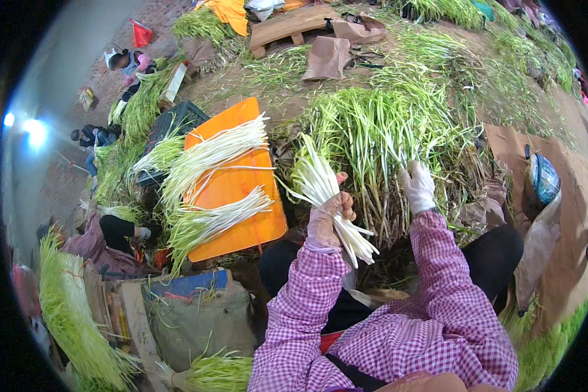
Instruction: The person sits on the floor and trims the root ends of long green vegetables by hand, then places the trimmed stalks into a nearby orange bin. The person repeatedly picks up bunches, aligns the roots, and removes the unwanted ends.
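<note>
My left hand point(329, 215) is closed around a bunch of pale leafy stalks point(318, 179), likely blanched garlic greens. Their white ends point down toward my lap. My right hand point(418, 187), in a white glove, reaches to the front of a large heap of uncleaned green stalks point(372, 127). Its fingertips are at the stalks; whether they pinch one is unclear. Brown roots and dry husks hang at the heap's near side. Left of my left hand, an orange board point(225, 196) carries two piles of white-stemmed greens, an upper pile point(220, 152) and a lower pile point(225, 210).
A dark plastic crate point(176, 122) stands behind the board. Tied greens point(73, 294) lie at the left, beside a cloth-covered box point(201, 318). Beyond the heap is a wooden pallet point(294, 27). A blue bag point(544, 179) lies right. Other people point(98, 137) sit at left.
</note>
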`<action>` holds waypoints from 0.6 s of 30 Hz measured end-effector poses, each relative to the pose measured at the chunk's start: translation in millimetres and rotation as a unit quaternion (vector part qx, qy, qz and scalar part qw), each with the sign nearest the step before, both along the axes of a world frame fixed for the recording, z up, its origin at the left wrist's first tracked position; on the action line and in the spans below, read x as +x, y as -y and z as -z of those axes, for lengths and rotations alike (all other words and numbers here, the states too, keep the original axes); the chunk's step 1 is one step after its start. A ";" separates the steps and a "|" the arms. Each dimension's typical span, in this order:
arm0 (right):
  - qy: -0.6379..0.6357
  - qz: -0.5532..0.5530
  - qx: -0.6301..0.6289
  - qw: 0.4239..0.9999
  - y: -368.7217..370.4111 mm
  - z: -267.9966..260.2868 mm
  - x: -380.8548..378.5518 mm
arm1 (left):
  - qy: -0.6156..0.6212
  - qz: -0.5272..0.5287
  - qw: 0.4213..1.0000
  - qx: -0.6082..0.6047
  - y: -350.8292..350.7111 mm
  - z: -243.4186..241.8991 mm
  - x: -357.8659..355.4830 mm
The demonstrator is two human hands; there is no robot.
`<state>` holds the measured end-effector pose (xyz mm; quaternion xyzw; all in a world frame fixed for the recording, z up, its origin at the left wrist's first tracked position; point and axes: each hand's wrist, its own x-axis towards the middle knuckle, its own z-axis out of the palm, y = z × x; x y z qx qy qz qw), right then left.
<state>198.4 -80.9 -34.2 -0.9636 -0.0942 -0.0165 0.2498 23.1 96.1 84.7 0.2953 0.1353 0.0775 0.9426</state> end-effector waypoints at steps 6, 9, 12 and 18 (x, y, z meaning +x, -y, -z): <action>-0.166 0.008 0.111 0.980 -9.8 6.2 34.7 | 0.030 -0.009 0.996 0.081 14.2 -21.4 -18.8; -0.156 0.052 0.412 0.896 5.7 -28.3 18.7 | -0.008 -0.013 0.995 0.098 25.6 -5.4 -19.2; 0.002 0.004 0.467 0.884 40.1 -80.9 -14.0 | -0.103 -0.013 0.993 0.052 30.5 24.9 -11.2; -0.172 -0.048 0.559 0.809 55.7 -62.0 -77.2 | -0.153 -0.020 0.988 0.014 37.2 59.7 -12.7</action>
